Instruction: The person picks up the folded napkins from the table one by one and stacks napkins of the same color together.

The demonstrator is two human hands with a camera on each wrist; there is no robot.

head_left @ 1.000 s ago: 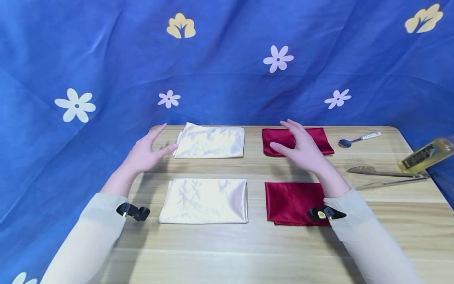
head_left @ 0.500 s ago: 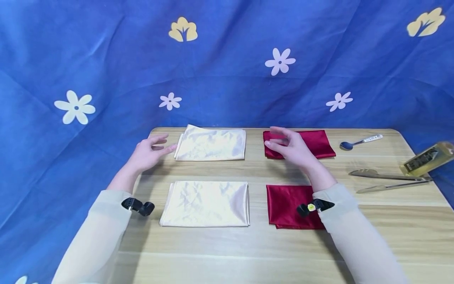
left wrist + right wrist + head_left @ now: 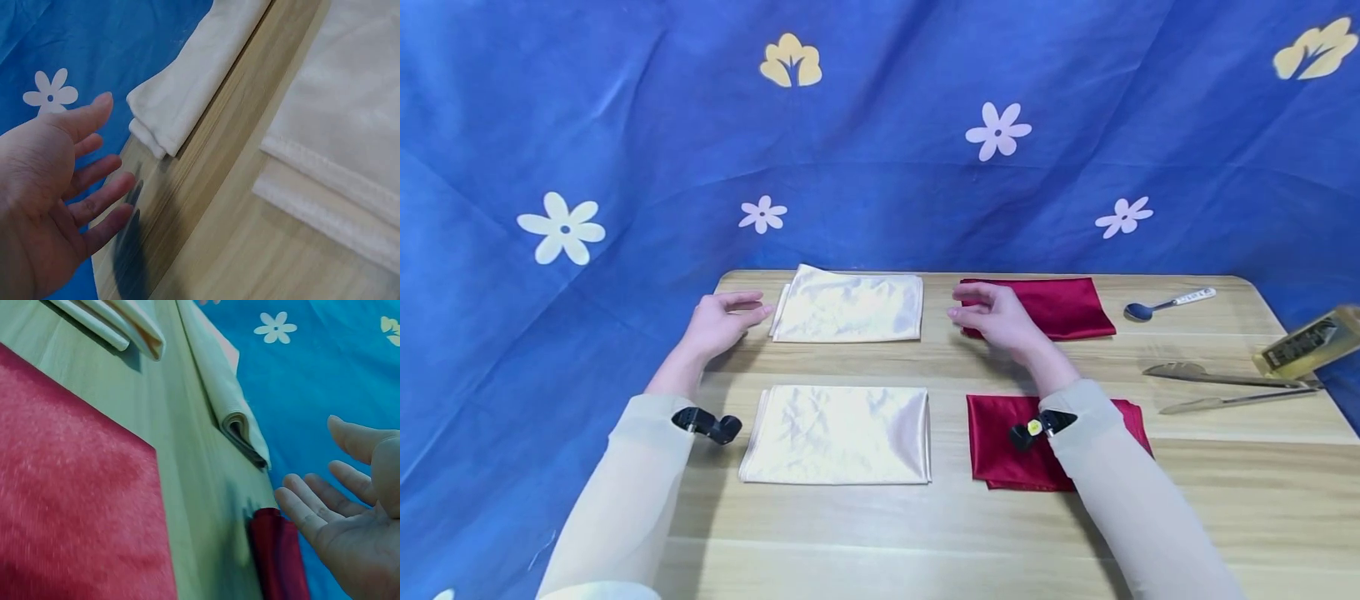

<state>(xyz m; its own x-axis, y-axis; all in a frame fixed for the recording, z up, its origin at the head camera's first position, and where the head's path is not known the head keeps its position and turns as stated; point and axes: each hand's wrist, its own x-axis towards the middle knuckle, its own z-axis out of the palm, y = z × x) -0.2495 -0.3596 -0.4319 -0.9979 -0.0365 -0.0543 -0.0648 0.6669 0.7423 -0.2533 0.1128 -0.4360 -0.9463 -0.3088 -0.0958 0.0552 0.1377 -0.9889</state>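
Note:
My left hand (image 3: pixel 721 323) hovers just left of the far folded white cloth (image 3: pixel 850 308), fingers loosely bent and holding nothing. In the left wrist view the palm (image 3: pixel 37 206) faces that cloth, with a gap between them. My right hand (image 3: pixel 996 318) is over the left end of the far folded red cloth (image 3: pixel 1060 307), hiding part of it. The right wrist view shows its fingers (image 3: pixel 312 509) spread above the cloth, apart from it. Nearer me lie a second folded white cloth (image 3: pixel 838 435) and a second red cloth (image 3: pixel 1000 433), partly covered by my right forearm.
A spoon (image 3: pixel 1138 312) with a patterned handle lies at the back right of the wooden table (image 3: pixel 850 533). Metal tongs (image 3: pixel 1210 377) are in front of it. At the right edge a bottle of yellowish liquid (image 3: pixel 1311 342) appears tilted. A blue flowered curtain (image 3: pixel 880 167) hangs behind.
My right hand has shifted left across the far red cloth and come lower in the view. My left hand's fingers have drawn closer together beside the white cloth. The cloths have stayed put.

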